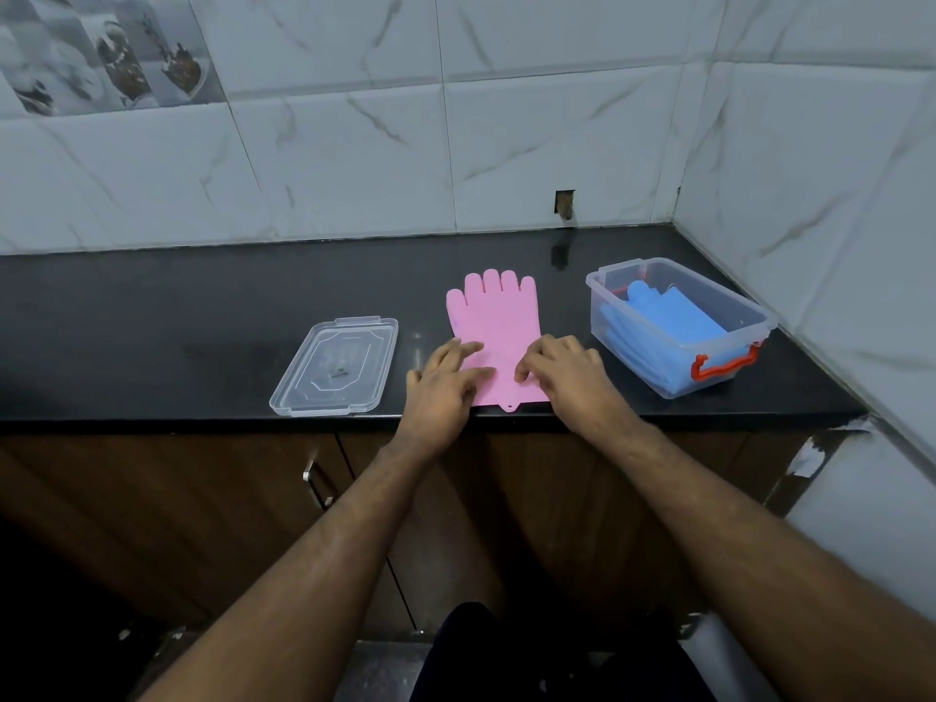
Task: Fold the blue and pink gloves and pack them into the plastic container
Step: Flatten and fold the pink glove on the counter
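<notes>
We are pressing both hands, left hand (445, 380) and right hand (567, 374), fingers loosely flat, on the pink glove (494, 321) lying left of the plastic container (729, 306).

One head-worn view looks forward and down, close over the black counter (152, 316)

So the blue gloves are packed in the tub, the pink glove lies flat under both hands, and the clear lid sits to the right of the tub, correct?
Not quite. The head view shows the clear lid to the left of the pink glove, on the far side from the tub. The rest holds: blue gloves in the tub, both hands on the pink glove.
</notes>
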Tool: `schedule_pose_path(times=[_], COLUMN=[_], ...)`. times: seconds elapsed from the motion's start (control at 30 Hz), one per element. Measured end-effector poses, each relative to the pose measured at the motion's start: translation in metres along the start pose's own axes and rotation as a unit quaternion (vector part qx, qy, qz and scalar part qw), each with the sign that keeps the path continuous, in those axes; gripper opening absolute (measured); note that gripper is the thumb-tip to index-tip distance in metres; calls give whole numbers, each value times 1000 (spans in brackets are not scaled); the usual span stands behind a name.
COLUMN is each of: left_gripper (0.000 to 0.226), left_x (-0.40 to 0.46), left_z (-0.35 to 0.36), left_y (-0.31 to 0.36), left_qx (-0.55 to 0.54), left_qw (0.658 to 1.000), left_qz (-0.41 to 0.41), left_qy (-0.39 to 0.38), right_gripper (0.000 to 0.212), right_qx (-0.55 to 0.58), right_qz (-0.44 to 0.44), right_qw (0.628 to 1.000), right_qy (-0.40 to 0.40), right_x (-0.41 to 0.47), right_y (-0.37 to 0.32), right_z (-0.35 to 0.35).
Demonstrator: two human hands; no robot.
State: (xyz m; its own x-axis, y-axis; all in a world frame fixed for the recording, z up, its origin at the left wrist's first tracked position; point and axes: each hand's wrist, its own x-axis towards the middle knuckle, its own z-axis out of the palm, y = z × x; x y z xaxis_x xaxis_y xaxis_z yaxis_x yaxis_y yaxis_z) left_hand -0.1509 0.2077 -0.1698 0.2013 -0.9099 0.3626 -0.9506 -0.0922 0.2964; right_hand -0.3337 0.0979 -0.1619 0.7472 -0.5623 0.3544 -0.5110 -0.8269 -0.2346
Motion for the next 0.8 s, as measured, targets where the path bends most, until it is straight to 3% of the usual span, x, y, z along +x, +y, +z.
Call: schedule_pose_path(times=[0.07,0.17,0.33,0.5,0.67,0.8], left_gripper=[40,53,58,73,89,72], left_x=[6,19,29,37,45,61], left_z=[-2,-5,-16,-19,-18,-9], left_y=[-4,-12,-39,-47,-43,-48], left_qx=[12,18,-26,-51,-142,-180], left_qw=[999,989,973,978,976,970], left_qz=[35,82,41,10,-22,19], left_qy=[-33,-119,-228,-203,-166,-165], right_gripper=[29,38,49,55,39,32], right_qx=[11,74,88,119,270,304], right_qz=[-17,-1,37,73,128,120], right_qw=[997,990,983,970,950,943], right_qy=[-75,-116,-158,-197,-92,-63], right_x=[6,12,16,30,49,65], right_y=[6,17,24,36,42,50], right_z=[-8,-13,-9,-15,-7,6])
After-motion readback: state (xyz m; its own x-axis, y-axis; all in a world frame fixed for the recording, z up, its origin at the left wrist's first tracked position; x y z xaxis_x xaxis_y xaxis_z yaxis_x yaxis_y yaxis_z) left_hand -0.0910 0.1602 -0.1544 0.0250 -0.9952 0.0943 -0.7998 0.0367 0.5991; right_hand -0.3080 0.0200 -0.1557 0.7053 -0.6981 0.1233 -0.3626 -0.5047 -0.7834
